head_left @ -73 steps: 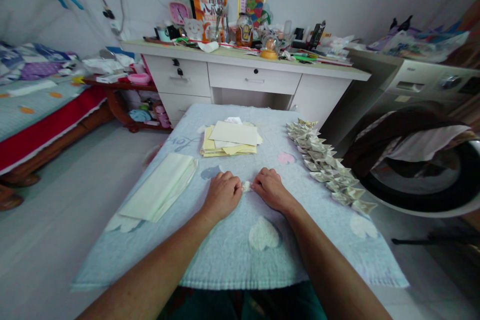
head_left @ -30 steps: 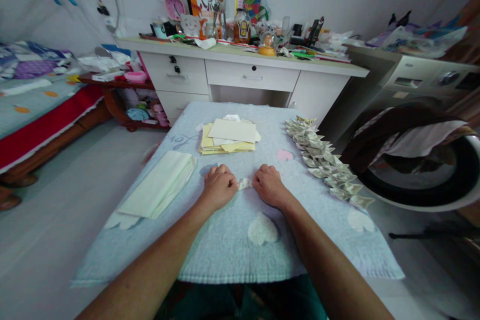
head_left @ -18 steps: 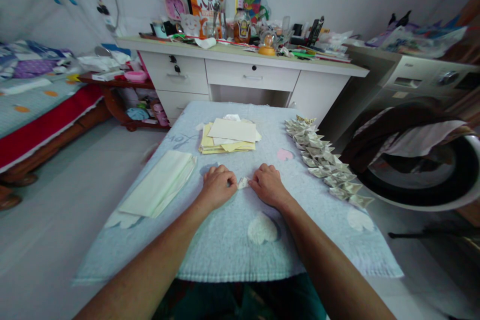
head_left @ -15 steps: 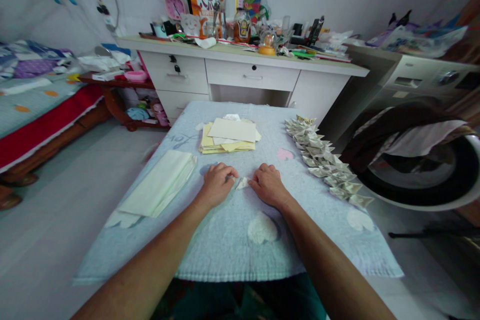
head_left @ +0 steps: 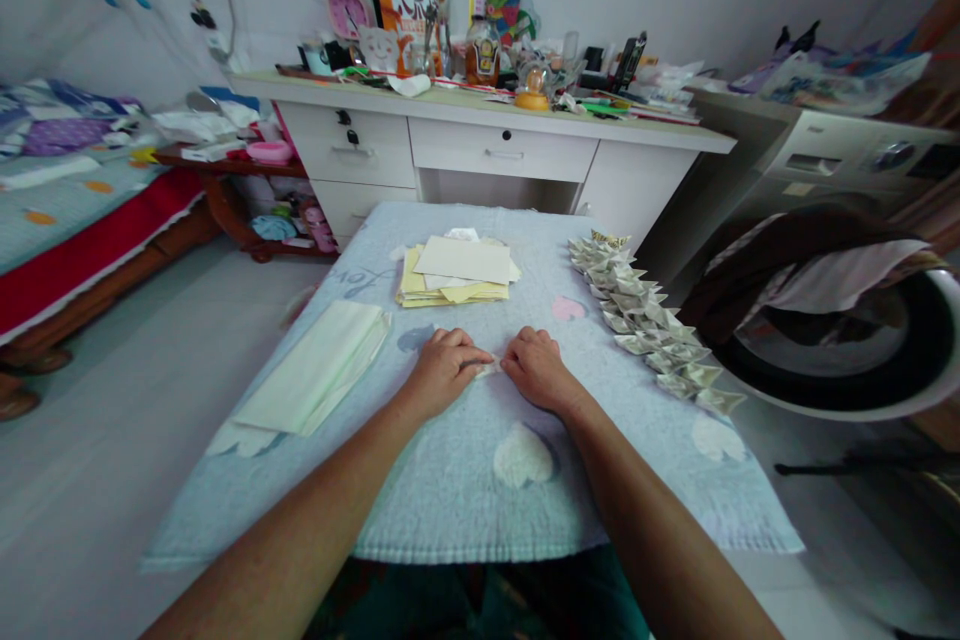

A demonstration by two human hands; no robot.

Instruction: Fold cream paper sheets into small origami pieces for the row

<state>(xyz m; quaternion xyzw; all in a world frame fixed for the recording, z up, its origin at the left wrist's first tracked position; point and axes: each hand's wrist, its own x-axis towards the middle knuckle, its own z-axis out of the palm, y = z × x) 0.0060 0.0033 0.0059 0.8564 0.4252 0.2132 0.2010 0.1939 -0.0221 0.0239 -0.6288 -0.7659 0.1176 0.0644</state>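
Observation:
A small folded piece of paper (head_left: 489,369) lies on the cloth-covered table (head_left: 442,510), largely hidden by my fingers. My left hand (head_left: 448,367) presses on its left side, thumb and finger stretched to its top edge. At its right end my right hand (head_left: 534,366) pinches it with curled fingers. Beyond my hands sits a stack of yellow and white paper sheets (head_left: 457,275). A folded pale sheet bundle (head_left: 319,370) rests left of my left hand. Rows of folded paper boats (head_left: 645,320) run down the table's right side.
Behind the table stands a white desk (head_left: 502,145) crowded with jars, a pink clock (head_left: 349,15) and an orange bag (head_left: 409,0). At right is a washing machine (head_left: 817,150) with its door open and dark clothes hanging out. A bed (head_left: 82,220) is at left.
My left hand has shifted right, closer to my right hand, and its fingers now cover more of the small paper. My right hand has hardly moved.

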